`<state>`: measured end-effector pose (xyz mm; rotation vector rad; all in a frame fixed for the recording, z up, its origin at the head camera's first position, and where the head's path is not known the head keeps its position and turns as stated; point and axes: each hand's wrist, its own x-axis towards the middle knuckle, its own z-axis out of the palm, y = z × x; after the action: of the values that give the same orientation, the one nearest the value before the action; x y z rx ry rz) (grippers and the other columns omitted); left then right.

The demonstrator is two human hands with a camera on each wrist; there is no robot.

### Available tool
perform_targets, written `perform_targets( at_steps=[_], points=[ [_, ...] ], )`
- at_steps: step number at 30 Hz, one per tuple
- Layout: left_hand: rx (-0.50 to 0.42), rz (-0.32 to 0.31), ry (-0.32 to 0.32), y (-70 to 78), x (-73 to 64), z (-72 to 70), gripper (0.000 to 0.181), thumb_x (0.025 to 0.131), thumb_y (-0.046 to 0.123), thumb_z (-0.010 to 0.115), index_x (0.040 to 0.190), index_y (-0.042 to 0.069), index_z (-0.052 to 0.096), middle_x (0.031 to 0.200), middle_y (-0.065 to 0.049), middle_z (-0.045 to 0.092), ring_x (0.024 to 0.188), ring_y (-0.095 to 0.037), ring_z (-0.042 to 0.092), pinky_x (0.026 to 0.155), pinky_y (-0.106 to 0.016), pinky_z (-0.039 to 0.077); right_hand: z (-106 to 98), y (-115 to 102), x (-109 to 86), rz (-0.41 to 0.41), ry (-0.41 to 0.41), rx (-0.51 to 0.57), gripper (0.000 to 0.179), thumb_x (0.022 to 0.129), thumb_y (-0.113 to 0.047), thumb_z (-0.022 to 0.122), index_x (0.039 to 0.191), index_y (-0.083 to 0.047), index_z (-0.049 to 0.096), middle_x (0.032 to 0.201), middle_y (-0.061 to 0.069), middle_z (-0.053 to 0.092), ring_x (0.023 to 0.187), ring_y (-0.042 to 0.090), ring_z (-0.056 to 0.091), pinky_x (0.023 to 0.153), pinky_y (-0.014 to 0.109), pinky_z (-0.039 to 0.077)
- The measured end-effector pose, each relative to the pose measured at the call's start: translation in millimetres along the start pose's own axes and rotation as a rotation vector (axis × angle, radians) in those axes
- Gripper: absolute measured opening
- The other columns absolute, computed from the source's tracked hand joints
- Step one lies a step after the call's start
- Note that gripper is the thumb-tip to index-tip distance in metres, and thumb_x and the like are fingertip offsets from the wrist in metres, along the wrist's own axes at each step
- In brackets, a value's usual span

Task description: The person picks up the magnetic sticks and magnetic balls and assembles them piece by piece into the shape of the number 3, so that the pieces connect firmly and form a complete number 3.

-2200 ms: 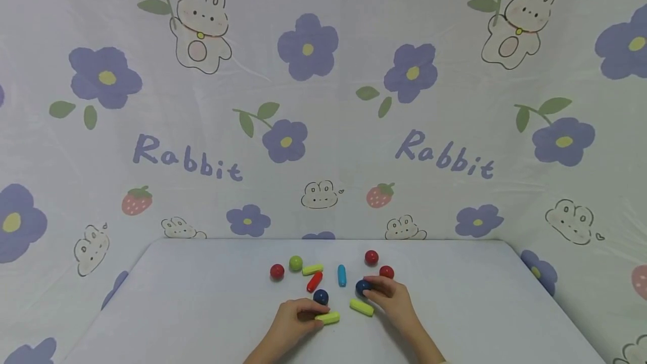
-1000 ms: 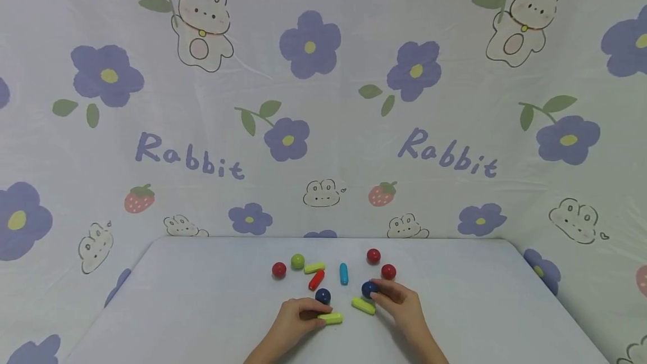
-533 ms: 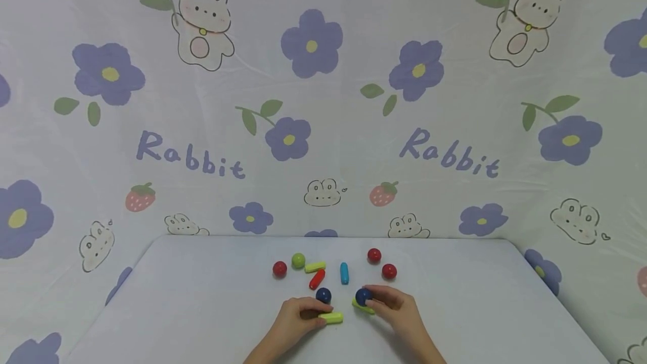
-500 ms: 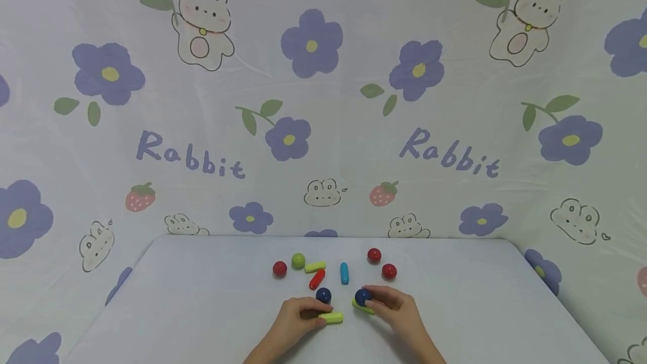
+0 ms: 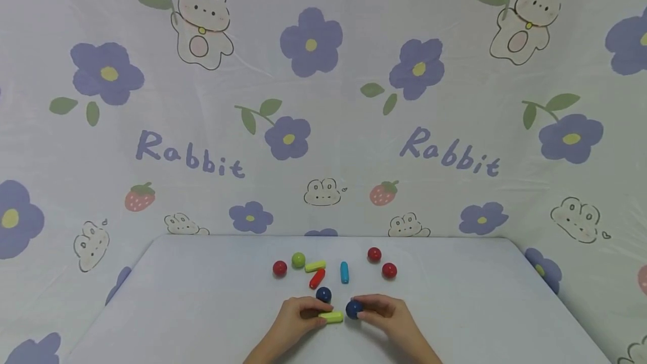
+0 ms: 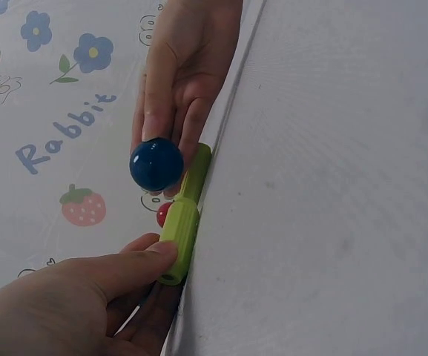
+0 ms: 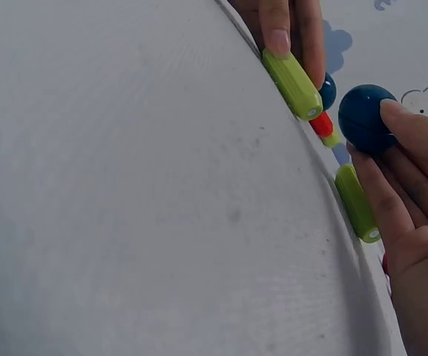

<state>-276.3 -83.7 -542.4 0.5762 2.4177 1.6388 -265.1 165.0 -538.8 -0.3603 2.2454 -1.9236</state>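
My left hand [image 5: 298,316] pinches a yellow-green ribbed stick [image 5: 332,317] between thumb and fingers at the near middle of the white table. A dark blue ball [image 5: 354,309] is held between the thumb and fingers of my right hand [image 5: 391,319], just right of that stick's end. In the wrist views this ball hangs off the tabletop. Beneath the right hand lies a second yellow-green stick [image 7: 357,204], which is hidden in the head view. Another dark blue ball [image 5: 323,295] sits just beyond the left fingertips.
Farther back lie a red stick [image 5: 317,278], a yellow-green stick [image 5: 315,266] and a blue stick [image 5: 345,272]. A green ball [image 5: 298,260] and a red ball [image 5: 279,268] stand at left. Two more red balls, one nearer [image 5: 389,270], are at right. Patterned cloth [image 5: 323,100] rises behind.
My right hand has brought its blue ball toward me and to the left, over the second yellow-green stick and close to the held one. The left hand has stayed in place.
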Motion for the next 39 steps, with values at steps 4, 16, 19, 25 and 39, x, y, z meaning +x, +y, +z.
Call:
perform_targets(
  at_steps=[4,16,19,25,39],
  points=[
    [-0.008,0.002,-0.003,-0.1,0.1,0.0,0.025,0.077,0.010,0.069,0.100,0.020,0.069,0.095,0.012,0.063,0.091,-0.010,0.057,0.078,-0.023,0.046,1.6,0.6,-1.1,0.001,-0.022,0.021,0.032,0.081,-0.025,0.067,0.110,-0.012,0.063,0.110,0.005,0.061,0.101,0.019,0.056,0.081,0.027,0.045],
    [-0.003,0.013,-0.011,-2.6,0.6,0.1,0.025,0.077,0.011,0.069,0.100,0.021,0.069,0.095,0.012,0.063,0.090,-0.009,0.057,0.078,-0.023,0.046,4.4,6.5,-4.2,-0.001,-0.065,0.014,0.034,0.082,-0.019,0.066,0.113,-0.008,0.061,0.112,0.005,0.060,0.103,0.018,0.055,0.083,0.025,0.044],
    [-0.004,0.025,-0.012,-3.5,0.9,0.2,0.025,0.077,0.011,0.070,0.101,0.021,0.069,0.095,0.012,0.063,0.091,-0.009,0.057,0.078,-0.022,0.046,5.3,6.5,-4.6,-0.008,-0.065,0.006,0.033,0.081,-0.018,0.066,0.112,-0.008,0.061,0.112,0.005,0.060,0.104,0.018,0.055,0.083,0.024,0.044],
    [0.002,0.026,-0.010,-4.2,0.7,0.6,0.026,0.077,0.012,0.070,0.101,0.021,0.069,0.096,0.013,0.063,0.091,-0.009,0.057,0.079,-0.022,0.046,5.7,6.1,-5.3,-0.028,-0.062,0.000,0.033,0.081,-0.018,0.066,0.112,-0.007,0.062,0.112,0.005,0.060,0.104,0.018,0.055,0.083,0.024,0.044],
    [-0.008,0.029,-0.021,-0.2,-0.2,0.9,0.026,0.077,0.010,0.069,0.101,0.020,0.069,0.095,0.013,0.064,0.092,-0.008,0.057,0.080,-0.023,0.045,5.5,3.8,-5.9,-0.038,-0.066,-0.001,0.033,0.081,-0.016,0.066,0.112,-0.006,0.061,0.112,0.006,0.060,0.104,0.018,0.054,0.083,0.024,0.044]
  ],
)
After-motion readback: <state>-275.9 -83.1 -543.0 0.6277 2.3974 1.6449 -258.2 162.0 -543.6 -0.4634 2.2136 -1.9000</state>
